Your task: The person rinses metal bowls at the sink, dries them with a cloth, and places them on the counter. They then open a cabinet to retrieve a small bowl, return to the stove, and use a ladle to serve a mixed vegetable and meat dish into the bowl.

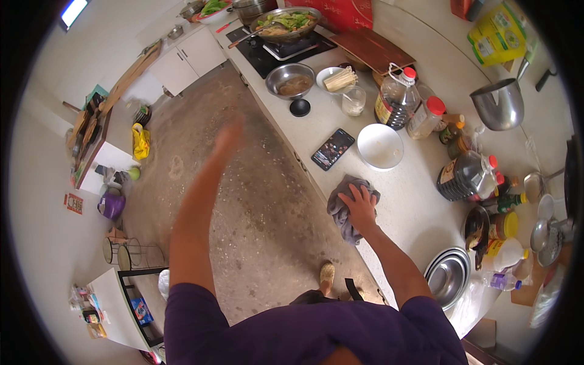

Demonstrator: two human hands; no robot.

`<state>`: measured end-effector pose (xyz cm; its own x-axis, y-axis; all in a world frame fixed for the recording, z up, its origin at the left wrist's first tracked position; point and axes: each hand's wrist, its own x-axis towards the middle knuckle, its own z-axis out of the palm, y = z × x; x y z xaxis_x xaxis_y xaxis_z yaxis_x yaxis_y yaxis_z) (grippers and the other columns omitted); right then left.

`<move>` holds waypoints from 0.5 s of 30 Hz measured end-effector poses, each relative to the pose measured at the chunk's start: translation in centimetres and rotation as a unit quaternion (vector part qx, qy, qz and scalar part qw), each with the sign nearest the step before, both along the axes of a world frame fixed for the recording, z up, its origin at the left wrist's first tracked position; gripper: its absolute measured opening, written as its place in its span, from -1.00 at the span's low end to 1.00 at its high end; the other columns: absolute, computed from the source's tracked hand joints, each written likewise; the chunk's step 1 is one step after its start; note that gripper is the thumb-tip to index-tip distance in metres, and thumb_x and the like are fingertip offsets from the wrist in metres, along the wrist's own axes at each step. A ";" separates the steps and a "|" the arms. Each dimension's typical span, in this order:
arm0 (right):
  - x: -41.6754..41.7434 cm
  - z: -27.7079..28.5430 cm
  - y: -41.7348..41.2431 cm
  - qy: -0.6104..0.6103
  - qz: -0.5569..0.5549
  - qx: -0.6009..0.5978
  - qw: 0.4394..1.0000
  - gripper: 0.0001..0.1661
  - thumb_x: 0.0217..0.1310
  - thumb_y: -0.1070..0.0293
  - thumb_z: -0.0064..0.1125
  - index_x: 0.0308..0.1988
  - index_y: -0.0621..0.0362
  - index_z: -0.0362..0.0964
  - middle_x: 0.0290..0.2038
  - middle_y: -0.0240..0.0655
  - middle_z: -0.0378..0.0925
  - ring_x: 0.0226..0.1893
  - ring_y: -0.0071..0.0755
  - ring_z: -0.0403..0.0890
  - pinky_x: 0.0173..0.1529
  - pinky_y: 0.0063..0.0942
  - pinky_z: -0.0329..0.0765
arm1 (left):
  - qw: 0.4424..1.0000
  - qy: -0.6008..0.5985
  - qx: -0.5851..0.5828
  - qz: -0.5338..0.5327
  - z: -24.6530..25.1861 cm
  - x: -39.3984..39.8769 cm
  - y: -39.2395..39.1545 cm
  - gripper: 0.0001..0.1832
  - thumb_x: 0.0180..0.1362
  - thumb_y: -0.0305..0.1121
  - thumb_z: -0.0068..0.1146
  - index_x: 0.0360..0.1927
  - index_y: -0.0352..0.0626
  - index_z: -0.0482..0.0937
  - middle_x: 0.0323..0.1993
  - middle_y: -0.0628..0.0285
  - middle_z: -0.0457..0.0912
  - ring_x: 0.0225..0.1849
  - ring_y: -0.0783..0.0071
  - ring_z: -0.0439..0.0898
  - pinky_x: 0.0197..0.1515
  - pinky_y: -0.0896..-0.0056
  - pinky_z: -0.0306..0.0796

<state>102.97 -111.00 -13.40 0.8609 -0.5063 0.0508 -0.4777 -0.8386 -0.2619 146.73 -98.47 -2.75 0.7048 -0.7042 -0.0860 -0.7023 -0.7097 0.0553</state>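
My right hand (360, 207) presses with spread fingers on a crumpled grey cloth (340, 205) at the front edge of the white countertop (401, 219). My left hand (230, 134) is blurred and stretched out over the floor, away from the counter; its fingers do not show clearly. Just beyond the cloth lie a smartphone (333, 149) with its screen lit and a white bowl (380, 147) with some residue inside. Farther along stand a steel bowl (290, 81) with brownish contents, a small black lid (299, 107) and a glass jar (353, 101).
A wok (285, 27) of vegetables sits on the black cooktop (255, 57). Large sauce bottles (396, 102) and several condiments line the wall side. Nested steel bowls (449, 278) stand near my right elbow. A steel pot (498, 105) hangs on the wall.
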 end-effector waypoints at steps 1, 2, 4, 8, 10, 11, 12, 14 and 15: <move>-0.2 -0.5 -0.2 0.004 -0.010 -0.013 1.000 -0.28 -0.08 0.47 0.12 0.13 -0.39 0.34 0.29 -0.36 0.09 0.28 0.02 0.06 0.15 0.24 0.17 | 0.998 -0.006 0.030 -0.060 -2.5 -4.4 1.1 -0.33 0.07 -0.27 0.06 0.29 -0.05 0.19 0.08 -0.08 0.47 0.11 -0.03 0.46 0.04 -0.05 0.37; 0.0 -0.8 0.0 0.004 -0.008 -0.025 1.000 -0.24 -0.13 0.46 0.17 0.13 -0.39 0.33 0.29 -0.37 0.09 0.28 0.01 0.06 0.15 0.21 0.18 | 0.994 0.059 0.023 -0.092 -5.8 -7.4 3.8 -0.25 -0.04 -0.25 0.15 0.28 -0.14 0.20 0.09 -0.13 0.44 0.10 -0.07 0.45 0.04 -0.08 0.37; 0.2 -0.8 0.6 0.001 -0.016 -0.032 0.999 -0.24 -0.14 0.45 0.20 0.12 -0.40 0.34 0.27 -0.37 0.11 0.27 -0.01 0.08 0.15 0.13 0.22 | 0.977 0.201 0.054 -0.047 -14.0 -13.6 8.9 -0.13 -0.15 -0.15 0.26 0.28 -0.18 0.19 0.27 -0.19 0.22 0.17 -0.10 0.38 0.13 -0.04 0.32; -2.3 -1.7 2.5 -0.022 -0.036 -0.025 0.999 -0.31 -0.11 0.47 0.17 0.08 -0.36 0.38 0.24 -0.38 0.19 0.21 -0.04 0.17 0.13 0.07 0.26 | 0.917 0.397 -0.034 0.030 -21.6 -28.1 16.9 -0.24 0.02 -0.16 0.17 0.29 -0.17 0.18 0.11 -0.07 0.41 0.11 0.04 0.43 0.15 0.11 0.28; -4.6 -1.6 4.0 -0.005 -0.025 0.010 1.000 -0.36 -0.06 0.48 0.13 0.07 -0.34 0.40 0.23 -0.41 0.21 0.20 -0.07 0.20 0.12 0.06 0.27 | 0.775 0.589 -0.004 0.231 -15.5 -35.5 18.6 -0.35 0.11 -0.13 0.13 0.27 -0.02 0.24 -0.01 0.01 0.52 -0.04 0.11 0.54 0.06 0.09 0.35; -5.6 -1.3 5.0 -0.023 -0.013 0.036 0.999 -0.35 -0.10 0.49 0.16 0.05 -0.33 0.41 0.22 -0.41 0.23 0.19 -0.10 0.21 0.12 0.03 0.27 | 0.738 0.613 -0.063 0.275 -14.8 -36.9 19.9 -0.39 0.13 -0.13 0.10 0.25 0.01 0.26 -0.04 0.04 0.53 -0.06 0.15 0.54 0.03 0.09 0.37; -6.9 -1.2 6.1 -0.038 -0.003 0.062 0.997 -0.34 -0.14 0.50 0.19 0.04 -0.32 0.43 0.20 -0.42 0.25 0.18 -0.12 0.22 0.12 -0.01 0.28 | 0.694 0.636 -0.120 0.315 -14.6 -38.7 21.4 -0.43 0.15 -0.13 0.08 0.24 0.04 0.28 -0.06 0.08 0.54 -0.08 0.19 0.55 0.00 0.10 0.38; -8.9 1.4 7.6 -0.067 0.000 0.177 0.982 -0.29 -0.27 0.58 0.18 0.01 -0.19 0.46 0.16 -0.39 0.32 0.18 -0.12 0.26 0.15 -0.10 0.30 | 0.595 0.662 -0.225 0.396 -13.1 -41.2 22.0 -0.62 0.22 -0.23 -0.06 0.11 -0.02 0.37 -0.19 0.19 0.58 -0.22 0.27 0.56 -0.15 0.30 0.39; -9.6 1.7 7.8 -0.123 0.000 0.268 0.955 -0.30 -0.27 0.60 0.14 0.01 -0.15 0.46 0.15 -0.37 0.33 0.18 -0.09 0.27 0.17 -0.12 0.29 | 0.556 0.699 -0.271 0.359 -14.0 -41.4 22.1 -0.61 0.22 -0.23 -0.06 0.11 -0.05 0.36 -0.19 0.19 0.57 -0.20 0.27 0.56 -0.12 0.30 0.39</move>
<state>93.35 -103.18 -11.68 0.8564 -0.5162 -0.0144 -0.3456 -0.5522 -0.7587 105.31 -76.35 -16.71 0.3318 -0.4744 -0.8154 0.7497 -0.3920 0.5331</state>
